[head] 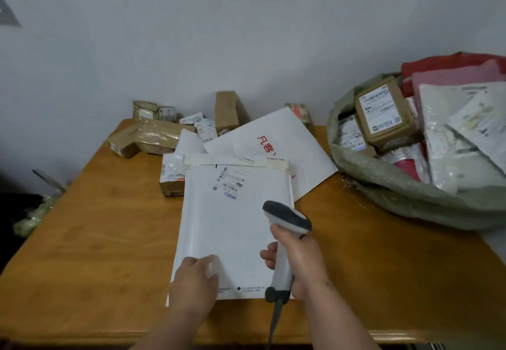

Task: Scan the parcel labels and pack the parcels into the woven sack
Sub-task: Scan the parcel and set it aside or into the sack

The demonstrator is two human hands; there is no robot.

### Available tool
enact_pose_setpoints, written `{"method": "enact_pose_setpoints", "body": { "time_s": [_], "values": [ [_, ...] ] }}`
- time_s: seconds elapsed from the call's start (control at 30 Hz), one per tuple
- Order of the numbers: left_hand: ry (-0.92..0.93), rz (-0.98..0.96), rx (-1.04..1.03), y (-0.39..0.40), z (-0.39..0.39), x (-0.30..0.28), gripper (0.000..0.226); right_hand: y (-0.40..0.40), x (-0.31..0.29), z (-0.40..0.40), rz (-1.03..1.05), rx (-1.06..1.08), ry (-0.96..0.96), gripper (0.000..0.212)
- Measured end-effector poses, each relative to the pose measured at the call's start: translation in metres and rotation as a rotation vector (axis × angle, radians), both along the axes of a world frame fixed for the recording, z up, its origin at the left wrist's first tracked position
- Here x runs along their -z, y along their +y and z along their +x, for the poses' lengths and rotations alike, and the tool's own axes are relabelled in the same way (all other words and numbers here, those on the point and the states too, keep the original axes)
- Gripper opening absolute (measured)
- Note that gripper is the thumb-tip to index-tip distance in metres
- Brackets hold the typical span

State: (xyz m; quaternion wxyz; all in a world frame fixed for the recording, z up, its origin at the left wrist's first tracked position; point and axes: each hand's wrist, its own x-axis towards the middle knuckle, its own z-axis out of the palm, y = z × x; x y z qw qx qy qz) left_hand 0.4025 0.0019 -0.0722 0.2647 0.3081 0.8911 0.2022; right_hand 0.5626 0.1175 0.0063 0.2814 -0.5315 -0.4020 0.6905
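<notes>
left hand (pixel 195 281): fingers curled, pressing near edge of white padded mailer (pixel 232 229)
right hand (pixel 298 265): gripping barcode scanner (pixel 284 237), head over mailer, aimed toward label (pixel 229 182)
mailer: flat on wooden table (pixel 95 240), between hands
woven sack (pixel 405 185): far right, parcels inside

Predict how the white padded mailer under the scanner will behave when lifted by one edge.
The white padded mailer lies flat and thin, so it probably weighs little. Its large span would likely sag. The smooth surface may slide easily on the polished wooden table, which may be why the left hand rests on it.
</notes>
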Motion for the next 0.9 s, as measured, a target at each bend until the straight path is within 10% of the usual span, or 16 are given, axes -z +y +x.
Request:
{"method": "enact_pose_setpoints", "body": {
  "time_s": [0.27,0.9],
  "values": [
    [-0.117,0.073,-0.396,0.021,-0.036,-0.006,0.072,0.03,-0.01,-0.039,-0.195,-0.025,0.144,0.027],
    [-0.55,0.15,-0.297,0.039,-0.096,-0.003,0.077,0.018,-0.017,-0.093,-0.137,0.073,0.002,0.029]
  ]
}}
